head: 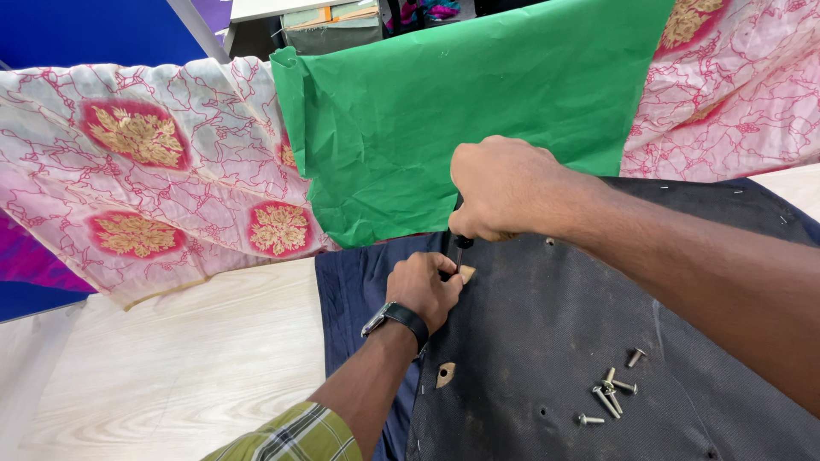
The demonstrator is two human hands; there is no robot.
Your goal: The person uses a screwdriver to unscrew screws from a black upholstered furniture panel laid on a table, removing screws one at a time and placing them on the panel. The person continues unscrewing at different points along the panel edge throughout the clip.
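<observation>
Head view: both hands, right (pixel 504 189) and left (pixel 424 288), grip a screwdriver (pixel 459 249) near the dark panel's (pixel 555 341) edge.

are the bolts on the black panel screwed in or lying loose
Lying loose: the bolts lie on their sides in a small scatter on the black panel, shanks showing, none seated in a hole.

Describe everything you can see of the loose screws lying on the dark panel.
The screws look like dull silver metal, each with a rounded head and a short shank. About six lie on their sides in a loose cluster, pointing different ways, some touching or overlapping; one sits slightly apart towards the upper right, another at the lower left. They rest on the dusty black fabric-covered panel, below the right forearm. Neither hand touches them.
</observation>
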